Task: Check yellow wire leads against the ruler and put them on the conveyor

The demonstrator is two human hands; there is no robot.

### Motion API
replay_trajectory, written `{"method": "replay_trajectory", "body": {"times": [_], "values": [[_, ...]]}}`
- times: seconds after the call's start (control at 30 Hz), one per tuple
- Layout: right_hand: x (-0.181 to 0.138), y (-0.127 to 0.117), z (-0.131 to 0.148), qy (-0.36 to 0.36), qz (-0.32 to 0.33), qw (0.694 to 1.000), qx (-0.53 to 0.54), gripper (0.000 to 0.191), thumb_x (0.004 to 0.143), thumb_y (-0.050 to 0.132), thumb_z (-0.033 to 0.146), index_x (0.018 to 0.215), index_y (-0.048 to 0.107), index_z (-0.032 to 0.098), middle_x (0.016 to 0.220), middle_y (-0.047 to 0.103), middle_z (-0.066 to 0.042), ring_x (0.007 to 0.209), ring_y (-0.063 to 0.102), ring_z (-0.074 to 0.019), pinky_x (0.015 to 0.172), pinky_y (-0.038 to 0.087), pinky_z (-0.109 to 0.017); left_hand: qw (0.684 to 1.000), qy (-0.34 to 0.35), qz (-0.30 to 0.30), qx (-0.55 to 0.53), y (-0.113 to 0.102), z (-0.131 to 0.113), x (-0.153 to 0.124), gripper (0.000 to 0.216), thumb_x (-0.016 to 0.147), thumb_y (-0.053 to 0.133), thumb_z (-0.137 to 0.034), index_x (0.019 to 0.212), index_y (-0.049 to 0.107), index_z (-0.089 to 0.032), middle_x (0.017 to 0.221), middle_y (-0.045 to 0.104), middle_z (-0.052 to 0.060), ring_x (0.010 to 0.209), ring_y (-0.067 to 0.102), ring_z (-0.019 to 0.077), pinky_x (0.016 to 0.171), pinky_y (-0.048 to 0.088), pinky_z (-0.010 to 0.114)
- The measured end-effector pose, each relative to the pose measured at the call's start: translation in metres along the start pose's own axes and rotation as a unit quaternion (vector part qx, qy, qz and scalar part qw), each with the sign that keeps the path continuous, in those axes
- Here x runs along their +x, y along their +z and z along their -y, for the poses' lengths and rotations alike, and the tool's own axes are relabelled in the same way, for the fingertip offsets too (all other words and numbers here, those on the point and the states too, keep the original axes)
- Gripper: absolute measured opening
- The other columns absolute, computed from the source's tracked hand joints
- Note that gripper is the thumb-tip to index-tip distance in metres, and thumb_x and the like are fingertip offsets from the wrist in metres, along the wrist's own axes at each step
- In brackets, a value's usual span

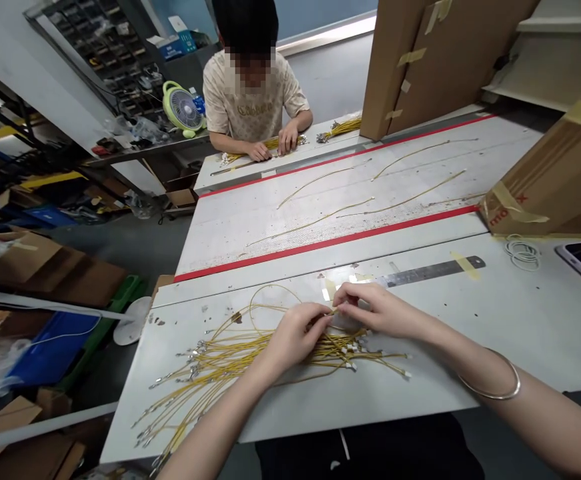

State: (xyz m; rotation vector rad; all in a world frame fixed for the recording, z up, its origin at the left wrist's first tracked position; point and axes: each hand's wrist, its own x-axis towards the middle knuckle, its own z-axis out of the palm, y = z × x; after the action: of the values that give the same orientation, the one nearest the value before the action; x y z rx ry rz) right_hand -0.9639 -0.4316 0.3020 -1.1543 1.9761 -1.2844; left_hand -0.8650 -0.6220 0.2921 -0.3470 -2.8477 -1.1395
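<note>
Both hands meet over a heap of yellow wires (220,360) on the grey table (520,333): the left hand (295,337) and right hand (377,310) pinch one wire between fingertips. A steel ruler (430,271) lies beyond; a cardboard box (555,180) stands right; a co-worker (253,100) sits opposite

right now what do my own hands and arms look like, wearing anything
Both forearms are bare, no sleeves and no gloves. The right arm carries one thin, plain silver bangle near the wrist. The left hand and right hand show no rings or watch that can be made out.
</note>
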Motion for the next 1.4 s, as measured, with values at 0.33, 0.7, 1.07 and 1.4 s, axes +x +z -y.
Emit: {"method": "replay_trajectory", "body": {"times": [0.33, 0.7, 1.07, 1.4], "values": [[-0.04, -0.094, -0.02, 0.062, -0.348, 0.883, 0.309, 0.037, 0.07, 0.076, 0.056, 0.072, 0.056, 0.025, 0.053, 0.041, 0.005, 0.044, 0.039, -0.0099, 0.049, 0.04, -0.033, 0.997, -0.069, -0.039, -0.022, -0.051, -0.009, -0.038, 0.027, 0.097, 0.051, -0.033, 0.083, 0.068, -0.019, 0.076, 0.07, 0.003, 0.074, 0.063, 0.016, 0.071, 0.05, 0.027], [-0.092, -0.113, -0.068, 0.179, -0.563, 0.789, 0.172, 0.052, 0.041, 0.088, 0.069, 0.067, 0.07, 0.027, 0.068, 0.057, -0.007, 0.064, 0.051, -0.0209, 0.065, 0.038, -0.048, 0.991, -0.09, 0.07, 0.063, -0.053, 0.004, -0.032, 0.023, 0.1, 0.043, -0.027, 0.092, 0.064, -0.021, 0.09, 0.068, 0.003, 0.086, 0.063, 0.0175, 0.08, 0.049, 0.03], [-0.092, -0.114, -0.08, 0.244, -0.504, 0.828, 0.014, 0.056, 0.079, 0.062, 0.07, 0.052, 0.041, 0.025, 0.056, 0.041, -0.002, 0.053, 0.039, -0.0174, 0.056, 0.027, -0.04, 0.962, -0.086, 0.05, 0.256, -0.082, 0.004, -0.068, 0.021, 0.095, 0.037, -0.016, 0.089, 0.056, -0.022, 0.085, 0.063, 0.001, 0.072, 0.059, 0.017, 0.067, 0.046, 0.029], [-0.098, -0.121, -0.088, 0.33, -0.52, 0.787, 0.033, 0.052, 0.065, 0.074, 0.062, 0.049, 0.052, 0.017, 0.049, 0.052, -0.005, 0.049, 0.042, -0.0131, 0.046, 0.029, -0.032, 0.971, 0.017, 0.001, 0.238, -0.041, 0.024, -0.015, 0.037, 0.102, 0.042, -0.03, 0.138, 0.047, -0.019, 0.146, 0.051, 0.011, 0.141, 0.04, 0.0259, 0.112, 0.039, 0.045]]}}
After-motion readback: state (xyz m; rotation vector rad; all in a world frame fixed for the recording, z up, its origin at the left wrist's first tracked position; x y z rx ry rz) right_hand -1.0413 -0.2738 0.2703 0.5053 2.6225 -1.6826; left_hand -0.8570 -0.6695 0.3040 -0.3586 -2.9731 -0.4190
